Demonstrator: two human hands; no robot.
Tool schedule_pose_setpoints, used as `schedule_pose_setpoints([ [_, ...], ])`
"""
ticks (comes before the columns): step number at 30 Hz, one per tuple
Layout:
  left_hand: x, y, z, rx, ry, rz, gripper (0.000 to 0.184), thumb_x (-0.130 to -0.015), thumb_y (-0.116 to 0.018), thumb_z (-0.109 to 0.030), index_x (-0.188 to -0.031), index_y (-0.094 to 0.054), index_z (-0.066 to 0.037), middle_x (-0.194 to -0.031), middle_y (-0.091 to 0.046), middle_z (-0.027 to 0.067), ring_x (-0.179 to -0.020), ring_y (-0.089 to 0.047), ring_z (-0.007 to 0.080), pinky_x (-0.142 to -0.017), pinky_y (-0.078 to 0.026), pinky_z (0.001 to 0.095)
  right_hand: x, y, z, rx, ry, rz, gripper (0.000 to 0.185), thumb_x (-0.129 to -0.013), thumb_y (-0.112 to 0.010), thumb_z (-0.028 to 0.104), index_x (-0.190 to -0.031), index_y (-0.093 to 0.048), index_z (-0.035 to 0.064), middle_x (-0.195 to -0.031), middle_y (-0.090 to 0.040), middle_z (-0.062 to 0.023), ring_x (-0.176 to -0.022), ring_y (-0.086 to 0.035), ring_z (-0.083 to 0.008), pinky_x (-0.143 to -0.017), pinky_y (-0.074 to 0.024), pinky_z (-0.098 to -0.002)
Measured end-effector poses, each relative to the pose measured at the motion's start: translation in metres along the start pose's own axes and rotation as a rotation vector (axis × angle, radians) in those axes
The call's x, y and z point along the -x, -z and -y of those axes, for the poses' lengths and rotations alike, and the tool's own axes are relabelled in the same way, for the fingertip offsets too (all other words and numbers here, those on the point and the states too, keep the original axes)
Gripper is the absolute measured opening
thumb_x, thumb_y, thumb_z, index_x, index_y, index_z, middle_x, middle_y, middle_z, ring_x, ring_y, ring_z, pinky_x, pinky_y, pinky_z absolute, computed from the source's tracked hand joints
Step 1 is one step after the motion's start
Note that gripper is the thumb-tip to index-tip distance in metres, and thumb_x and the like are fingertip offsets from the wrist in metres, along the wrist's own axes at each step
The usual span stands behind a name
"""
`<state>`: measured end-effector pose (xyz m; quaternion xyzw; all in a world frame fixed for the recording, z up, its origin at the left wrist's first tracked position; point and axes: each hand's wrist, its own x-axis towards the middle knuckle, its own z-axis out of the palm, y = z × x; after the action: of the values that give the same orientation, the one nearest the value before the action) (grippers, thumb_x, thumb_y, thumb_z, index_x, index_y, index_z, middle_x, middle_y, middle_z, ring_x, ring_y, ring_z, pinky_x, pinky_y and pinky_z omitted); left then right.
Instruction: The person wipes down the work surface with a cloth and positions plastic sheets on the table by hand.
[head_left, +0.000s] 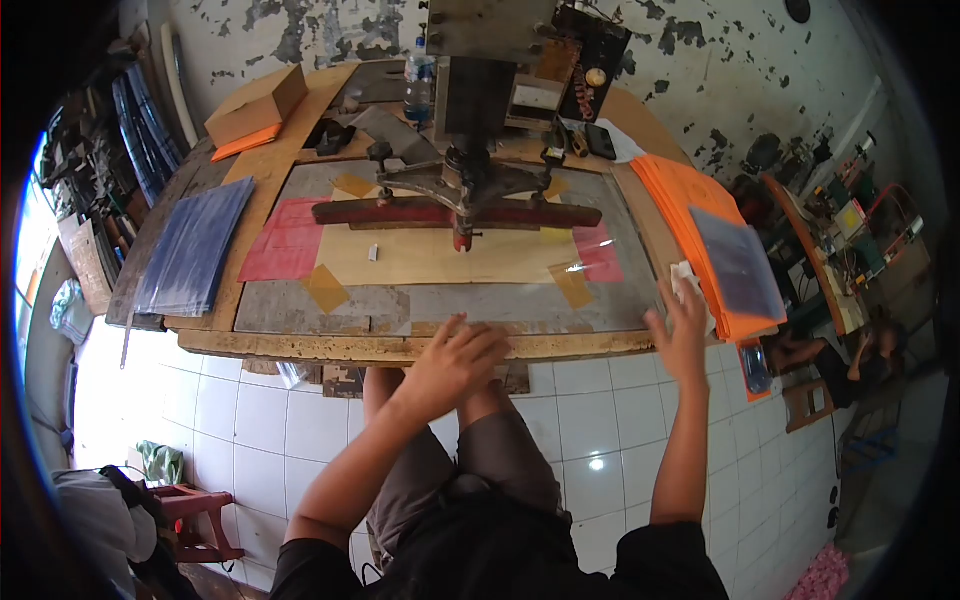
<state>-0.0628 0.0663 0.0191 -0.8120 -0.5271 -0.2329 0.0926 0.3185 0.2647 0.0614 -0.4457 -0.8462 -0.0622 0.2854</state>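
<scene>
Reach stage, I judge: my right hand (pixel 686 328), fingers spread, beside orange stack (pixel 672 198), desk's (pixel 300 345) right edge. Left hand (pixel 455 362) loosely open, front edge. Calls for careful pinch.

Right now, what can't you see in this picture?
In the head view, I can't make out:
Left hand: its back hides the palm and anything under it.
Right hand: too small to tell if its fingers touch the white thing.
Press: the picture's top edge cuts it off.
Yellow sheet: the bar covers part.
Box: its sides hide the inside.
</scene>
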Motion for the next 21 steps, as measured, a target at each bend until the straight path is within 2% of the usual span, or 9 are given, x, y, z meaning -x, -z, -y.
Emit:
schedule_pose_setpoints([
  [2, 0.001, 0.004, -0.01, -0.036, -0.037, -0.107, 0.036, -0.091, -0.078, -0.018, -0.127, -0.075, -0.014, -0.13, -0.072, -0.0014, -0.123, -0.066, 0.0197, -0.118, -0.047, 0.0477, 0.022, 0.011, 0.055, -0.185, 0.23, 0.116, 0.071, -0.096, -0.081, 0.05, -0.155, -0.063, 0.0166, -0.17, -0.048, -0.0128, -0.159, -0.041, -0.038, -0.128, -0.0326, -0.0593],
  [4, 0.008, 0.01, -0.02, 0.117, -0.015, -0.119, 0.038, -0.087, -0.079, -0.018, -0.124, -0.075, -0.014, -0.122, -0.073, 0.0001, -0.118, -0.067, 0.0212, -0.115, -0.048, 0.0458, 0.048, 0.009, 0.098, -0.275, 0.391, 0.219, 0.084, -0.088, -0.086, 0.059, -0.156, -0.062, 0.0161, -0.172, -0.046, -0.0119, -0.16, -0.04, -0.0375, -0.127, -0.0344, -0.0592],
  [7, 0.011, 0.033, -0.035, 0.212, -0.022, -0.214, 0.039, -0.081, -0.083, -0.017, -0.119, -0.076, -0.014, -0.107, -0.074, -0.0008, -0.102, -0.068, 0.0199, -0.102, -0.051, 0.0398, 0.075, 0.012, 0.138, -0.366, 0.351, 0.272, 0.077, -0.086, -0.089, 0.05, -0.149, -0.066, 0.0132, -0.165, -0.055, -0.0102, -0.156, -0.047, -0.0353, -0.125, -0.0385, -0.0575],
  [10, 0.014, 0.066, -0.043, 0.252, -0.047, -0.275, 0.04, -0.08, -0.088, -0.016, -0.118, -0.076, -0.014, -0.103, -0.074, -0.0021, -0.094, -0.069, 0.0186, -0.093, -0.053, 0.0379, 0.08, 0.013, 0.132, -0.336, 0.456, 0.069, 0.049, -0.092, -0.087, 0.026, -0.135, -0.074, 0.0083, -0.145, -0.07, -0.011, -0.136, -0.066, -0.0336, -0.111, -0.0527, -0.0513],
  [13, 0.009, 0.102, -0.051, 0.255, -0.047, -0.412, 0.042, -0.079, -0.094, -0.02, -0.116, -0.076, -0.014, -0.101, -0.076, -0.0025, -0.089, -0.07, 0.0171, -0.085, -0.053, 0.0365, 0.063, 0.045, 0.138, -0.639, 0.34, 0.035, 0.027, -0.095, -0.079, 0.004, -0.122, -0.078, 0.0042, -0.12, -0.08, -0.0114, -0.106, -0.078, -0.0308, -0.091, -0.0617, -0.0417],
  [14, 0.009, 0.116, -0.05, 0.226, -0.014, -0.423, 0.043, -0.078, -0.095, -0.022, -0.116, -0.077, -0.014, -0.101, -0.076, -0.0025, -0.089, -0.071, 0.0169, -0.083, -0.053, 0.0363, 0.053, 0.06, 0.142, -0.669, 0.287, 0.052, 0.022, -0.098, -0.071, -0.002, -0.118, -0.079, 0.0016, -0.107, -0.081, -0.0134, -0.088, -0.079, -0.0263, -0.076, -0.0625, -0.0364],
  [15, 0.01, 0.126, -0.045, 0.198, 0.017, -0.434, 0.045, -0.077, -0.097, -0.024, -0.116, -0.077, -0.014, -0.101, -0.077, -0.0025, -0.088, -0.071, 0.0168, -0.082, -0.054, 0.0361, 0.046, 0.069, 0.143, -0.742, 0.212, 0.053, 0.02, -0.1, -0.07, 0.001, -0.119, -0.078, 0.0005, -0.106, -0.081, -0.0135, -0.087, -0.079, -0.0256, -0.076, -0.0625, -0.0361],
  [18, 0.023, 0.151, -0.013, 0.007, 0.199, -0.667, 0.09, -0.076, -0.1, -0.047, -0.147, -0.062, -0.007, -0.135, -0.075, 0.0104, -0.124, -0.07, 0.0311, -0.106, -0.049, 0.0469, 0.023, 0.09, 0.139, -1.004, 0.021, 0.048, 0.02, -0.108, -0.065, 0.008, -0.121, -0.076, -0.002, -0.104, -0.081, -0.0139, -0.085, -0.08, -0.0246, -0.075, -0.0629, -0.0353],
  [21, 0.015, 0.157, 0.005, 0.502, 0.32, -0.893, 0.121, -0.081, -0.093, -0.062, -0.17, -0.035, -0.004, -0.162, -0.056, 0.021, -0.147, -0.057, 0.0366, -0.119, -0.04, 0.0511, -0.002, 0.099, 0.143, -1.275, -0.106, 0.019, 0.027, -0.115, -0.058, 0.017, -0.126, -0.072, -0.0031, -0.103, -0.081, -0.0149, -0.086, -0.081, -0.0267, -0.075, -0.0643, -0.0349],
])
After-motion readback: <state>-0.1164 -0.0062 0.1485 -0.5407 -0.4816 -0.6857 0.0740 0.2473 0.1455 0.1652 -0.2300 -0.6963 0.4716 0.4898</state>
